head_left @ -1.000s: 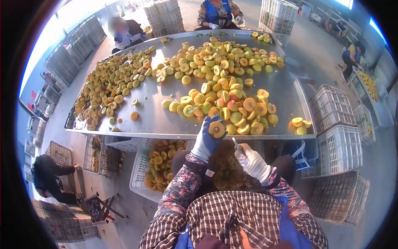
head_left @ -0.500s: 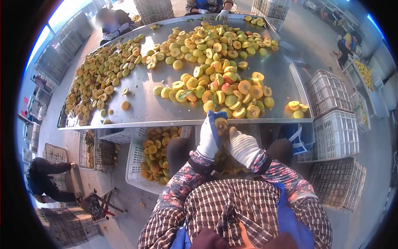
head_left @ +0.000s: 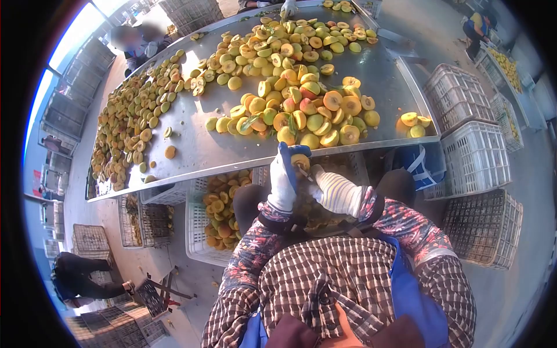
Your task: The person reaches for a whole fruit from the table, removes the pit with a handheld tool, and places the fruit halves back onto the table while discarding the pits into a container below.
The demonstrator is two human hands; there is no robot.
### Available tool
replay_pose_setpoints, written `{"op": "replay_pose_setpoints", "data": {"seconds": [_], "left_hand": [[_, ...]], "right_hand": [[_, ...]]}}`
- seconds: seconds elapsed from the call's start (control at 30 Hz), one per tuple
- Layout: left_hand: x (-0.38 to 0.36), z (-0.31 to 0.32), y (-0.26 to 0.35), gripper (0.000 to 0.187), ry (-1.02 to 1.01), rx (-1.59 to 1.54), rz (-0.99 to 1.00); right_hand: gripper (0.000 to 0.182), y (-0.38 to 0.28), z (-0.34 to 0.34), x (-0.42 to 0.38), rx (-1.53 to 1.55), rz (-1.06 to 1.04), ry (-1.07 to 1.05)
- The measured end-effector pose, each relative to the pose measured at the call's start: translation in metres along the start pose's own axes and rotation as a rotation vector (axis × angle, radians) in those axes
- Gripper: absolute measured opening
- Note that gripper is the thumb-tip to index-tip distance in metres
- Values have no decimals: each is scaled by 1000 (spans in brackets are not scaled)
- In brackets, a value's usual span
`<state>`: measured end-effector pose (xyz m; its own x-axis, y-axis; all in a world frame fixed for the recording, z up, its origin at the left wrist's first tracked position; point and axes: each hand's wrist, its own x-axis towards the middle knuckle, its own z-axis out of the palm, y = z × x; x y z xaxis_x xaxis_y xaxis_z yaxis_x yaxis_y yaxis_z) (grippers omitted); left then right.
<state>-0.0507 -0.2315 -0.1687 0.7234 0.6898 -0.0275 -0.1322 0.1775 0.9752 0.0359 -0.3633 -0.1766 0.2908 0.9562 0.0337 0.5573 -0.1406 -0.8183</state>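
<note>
In front of the table's near edge, my left hand [head_left: 282, 181], in a white glove with blue-coated fingers, is closed around a peach half [head_left: 300, 162] with its cut side showing. My right hand [head_left: 340, 193], in a striped glove, is closed just to the right of the fruit. Its fingertips come close to the cut face; whatever they grip is too blurred to make out. Beyond my hands lies a heap of halved yellow peaches [head_left: 313, 107], some with red skin and a few green leaves, on the metal table [head_left: 200, 142].
More halves [head_left: 130, 127] cover the table's left side. A white crate [head_left: 194, 232] of peach halves stands below on the left. Stacked crates [head_left: 473, 153] and a blue-white bag [head_left: 419, 165] are at the right. Co-workers sit across the table; another person [head_left: 81, 275] is lower left.
The view has tilted and shifted, so the table appears higher and slanted. My right hand has drawn slightly lower and turned beside the peach half, which stays in my left hand.
</note>
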Motion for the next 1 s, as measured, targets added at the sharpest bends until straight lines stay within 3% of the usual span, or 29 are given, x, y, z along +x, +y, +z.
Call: {"op": "replay_pose_setpoints", "data": {"seconds": [0.07, 0.13, 0.17, 0.23, 0.37, 0.47, 0.5, 0.57, 0.6, 0.63, 0.7, 0.73, 0.8, 0.83, 0.9, 0.97, 1.0], "left_hand": [[2, -3, -2, 68, -67, -102, -22], [2, 1, 0, 76, -85, -238, -81], [3, 1, -1, 76, -84, -240, -84], [3, -1, -4, 78, -97, -196, -35], [5, -6, -4, 80, -89, -38, -21], [6, -6, -6, 77, -137, 44, 45], [3, -3, -8, 75, -48, -18, -13], [-3, 2, -13, 73, 34, -79, -60], [-6, 4, -15, 71, 65, -127, -37], [-6, 3, -17, 70, 93, -174, -11], [-6, -5, -13, 66, -13, -263, -158], [-4, -8, -9, 65, -103, -303, -162], [-2, -10, -7, 59, -199, -409, -127], [1, -15, -20, 59, -191, -412, -123], [8, -28, -55, 56, -115, -75, 63], [7, -23, -39, 56, -128, 42, 49], [7, -19, -29, 58, -110, -86, -105]], "right_hand": [[37, -10, -8, 2, 96, -43, 10], [40, -20, -18, 3, 400, 270, -235], [40, -16, -15, 3, 400, 273, -236], [42, -8, -9, 2, 253, 23, -141], [42, -9, -1, -1, 101, 108, -154], [38, -4, 21, -2, 294, -41, 59], [38, -1, 22, -5, 295, -41, 65], [38, -18, 9, -7, 583, 329, -145], [38, -21, 4, -7, 589, 397, -182], [38, -31, -3, -5, 517, 421, -196], [39, 15, 24, -3, 364, -58, 59], [39, 5, 11, -4, 362, -63, 60], [40, -29, -24, -4, 483, 268, -241], [40, -25, -22, -3, 480, 265, -249], [41, -10, -9, -1, 211, 123, -213], [41, 1, 1, -1, 127, 111, -183], [41, 7, 6, -1, 40, 97, -157]]}}
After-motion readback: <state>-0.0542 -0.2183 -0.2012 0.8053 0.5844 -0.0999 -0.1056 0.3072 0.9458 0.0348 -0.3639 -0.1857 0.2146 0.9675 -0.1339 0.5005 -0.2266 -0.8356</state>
